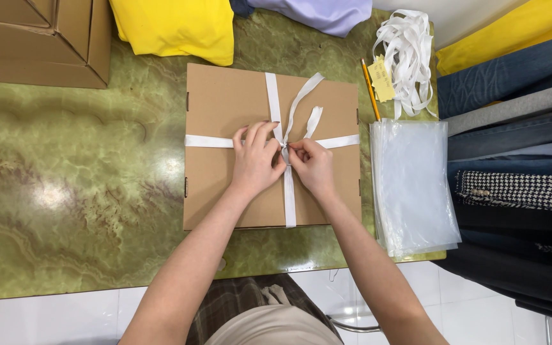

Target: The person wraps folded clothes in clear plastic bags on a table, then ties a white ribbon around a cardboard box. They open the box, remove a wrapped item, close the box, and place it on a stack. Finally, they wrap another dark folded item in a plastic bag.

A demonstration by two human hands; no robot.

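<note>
At the near edge, both forearms reach in over the rim of a green marbled table [65, 211]. They meet over a flat brown cardboard box [225, 108] lying closed in the middle of the table; what it holds cannot be seen. A white ribbon [289, 198] runs around the box lengthwise and crosswise, and the two bands cross a little right of the box's centre.

The left hand [255, 160] lies on the lid just left of that crossing, its fingers drawn close together and pinching the ribbon at the knot. The right hand [313, 165] sits just right of it, fingers curled narrow and gripping the same ribbon; the two hands touch at the fingertips. Two loose ribbon ends rise from the knot toward the far right corner of the lid.

To the right of the box lies a stack of clear plastic bags [416, 191], apparently unfilled. Beyond it are a yellow pencil [370, 86], a yellow paper tag [382, 80] and a loose bundle of white ribbons [410, 51]. At the right edge, folded fabrics [512, 153] are piled. At the far left stands a larger cardboard carton [39, 38], its contents hidden; beside it lie a yellow cloth [174, 29] and a lilac cloth [321, 13].
</note>
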